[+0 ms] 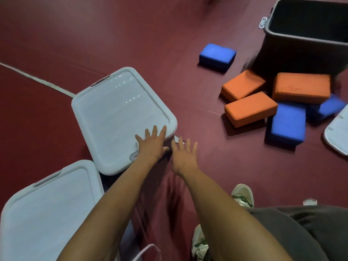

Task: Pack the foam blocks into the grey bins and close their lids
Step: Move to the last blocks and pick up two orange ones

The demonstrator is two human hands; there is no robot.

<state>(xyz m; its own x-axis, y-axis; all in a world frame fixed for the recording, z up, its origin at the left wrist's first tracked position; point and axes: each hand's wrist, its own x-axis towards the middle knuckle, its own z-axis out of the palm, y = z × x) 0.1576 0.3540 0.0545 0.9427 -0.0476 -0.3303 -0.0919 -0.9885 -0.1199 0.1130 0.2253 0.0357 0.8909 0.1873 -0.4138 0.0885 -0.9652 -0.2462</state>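
Under left hand [152, 146], pale glossy lid [116, 113]

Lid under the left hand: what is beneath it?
Only a dark wall of the grey bin shows below the lid. The lid covers the whole opening, so the bin's contents cannot be seen.

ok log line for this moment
left hand flat on white bin lid | right hand open beside its corner | six foam blocks on floor | grey bin open | spare lid at right
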